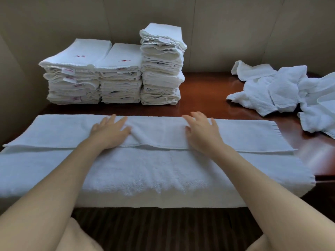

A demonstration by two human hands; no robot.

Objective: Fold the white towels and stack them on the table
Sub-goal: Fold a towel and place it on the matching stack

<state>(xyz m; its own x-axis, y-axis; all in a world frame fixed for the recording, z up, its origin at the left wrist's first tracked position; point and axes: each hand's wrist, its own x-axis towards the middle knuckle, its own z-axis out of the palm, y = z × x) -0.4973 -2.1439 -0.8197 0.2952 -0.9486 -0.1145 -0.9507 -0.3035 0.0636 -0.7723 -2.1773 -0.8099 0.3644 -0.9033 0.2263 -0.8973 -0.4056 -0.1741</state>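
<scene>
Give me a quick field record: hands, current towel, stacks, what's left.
left hand: flat on the towel, fingers straight
right hand: flat on the towel, fingers spread
current towel: spread along the near table edge, far strip folded toward the person
folded stacks: three at back left, rightmost tallest
unfolded pile: crumpled, right side
table: dark wood

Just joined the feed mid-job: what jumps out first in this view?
Front and centre, a long white towel lies across the near edge of the table, its far strip folded toward the person. The left hand and right hand lie flat on that fold, no grip. Behind, at the back left, stand three stacks of folded towels, the rightmost tallest; a loose heap of unfolded towels sits at the far right.
</scene>
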